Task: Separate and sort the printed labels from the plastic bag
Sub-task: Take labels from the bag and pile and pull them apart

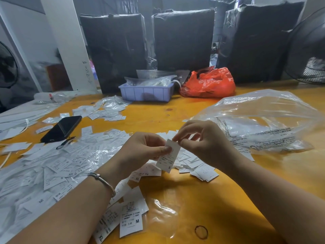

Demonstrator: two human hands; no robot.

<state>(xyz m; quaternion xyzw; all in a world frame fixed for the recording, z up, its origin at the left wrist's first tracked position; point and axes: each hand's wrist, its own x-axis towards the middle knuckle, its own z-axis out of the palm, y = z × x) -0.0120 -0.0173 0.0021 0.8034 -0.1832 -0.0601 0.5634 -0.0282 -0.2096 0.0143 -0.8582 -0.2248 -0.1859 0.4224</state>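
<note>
Above the yellow table, both hands hold one white printed label marked S. My left hand pinches its left edge between thumb and fingers. My right hand pinches its top corner. Under and behind the hands lies a small heap of labels. A wide spread of loose labels with sizes S, XS, M covers the left of the table, mixed with clear film. More labels marked M and XL lie by my left forearm. A large clear plastic bag with printed text lies at the right.
A black phone lies at the left among labels. A purple tray of clear bags and a red plastic bag stand at the back, before black wrapped bundles. A rubber band lies near the front. A fan is at the far right.
</note>
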